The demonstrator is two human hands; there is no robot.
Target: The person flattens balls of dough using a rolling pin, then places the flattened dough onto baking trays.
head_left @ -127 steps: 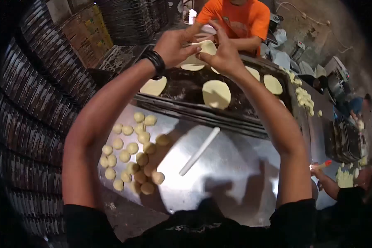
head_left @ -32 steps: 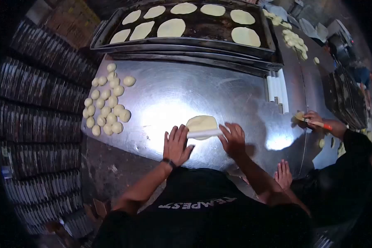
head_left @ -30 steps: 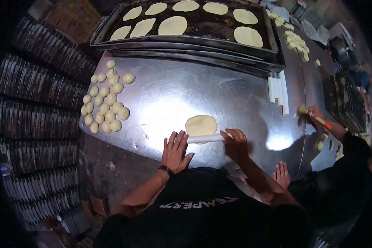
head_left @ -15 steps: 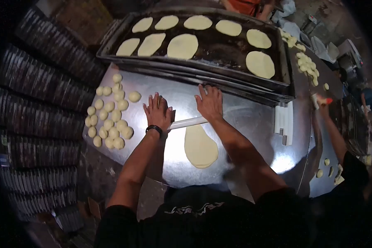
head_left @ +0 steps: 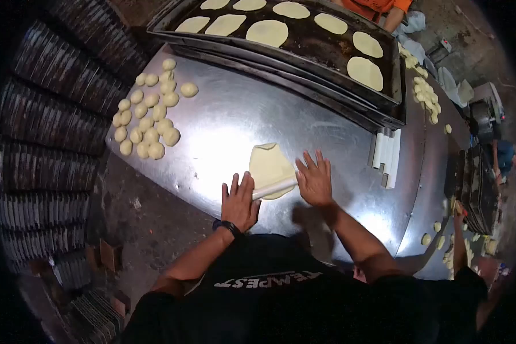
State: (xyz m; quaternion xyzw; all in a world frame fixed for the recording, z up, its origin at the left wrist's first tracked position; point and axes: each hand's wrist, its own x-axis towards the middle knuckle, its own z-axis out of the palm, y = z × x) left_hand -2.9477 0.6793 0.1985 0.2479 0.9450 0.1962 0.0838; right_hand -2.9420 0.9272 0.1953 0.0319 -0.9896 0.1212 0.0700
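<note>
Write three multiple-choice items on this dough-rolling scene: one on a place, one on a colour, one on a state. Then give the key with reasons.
1. Where do the dough balls lie on the metal table?
A. left of the rolled dough
B. on the dark tray
C. under the right hand

2. What colour is the rolling pin?
A. red
B. white
C. black

3. How are the left hand and right hand set on the pin?
A. clenched in fists
B. lifted clear of it
C. flat, fingers spread

Key:
1 A: the balls cluster at the table's left edge, apart from the rolled dough.
2 B: the pin shows white across the near end of the dough.
3 C: both palms press the pin's ends with fingers splayed; the tray holds only flattened rounds.
</note>
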